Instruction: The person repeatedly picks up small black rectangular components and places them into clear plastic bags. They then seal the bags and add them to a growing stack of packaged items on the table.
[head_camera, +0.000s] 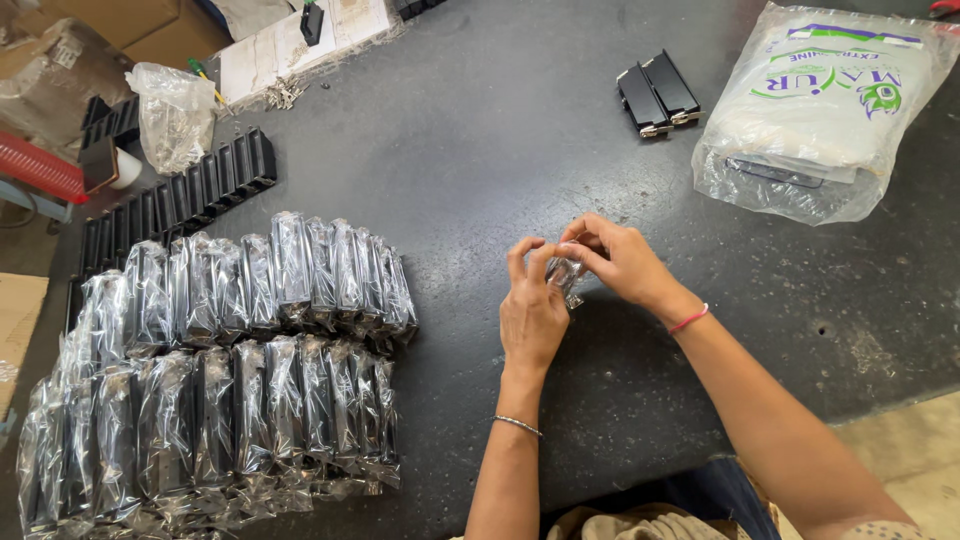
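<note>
A small clear plastic pouch (568, 276), crinkled and glossy, sits pinched between both hands just above the dark table (500, 130); what it wraps is mostly hidden by fingers, though it looks like a small dark part. The left hand (532, 305) grips its near side with thumb and fingertips curled in. The right hand (618, 258) closes over the top edge, fingers bent on the film; a red band circles that wrist, a thin metal bangle the other.

To the left lie two rows of wrapped black pieces (240, 350), each in shiny film, overlapping like shingles. Beyond them stands a line of bare black rectangular pieces (190, 195), matte and ribbed. Two more unwrapped black pieces (657, 93) with metal ends rest far ahead, near a large translucent printed bag (815, 110). A small knotted clear bag (175, 115) sits at the far left.
</note>
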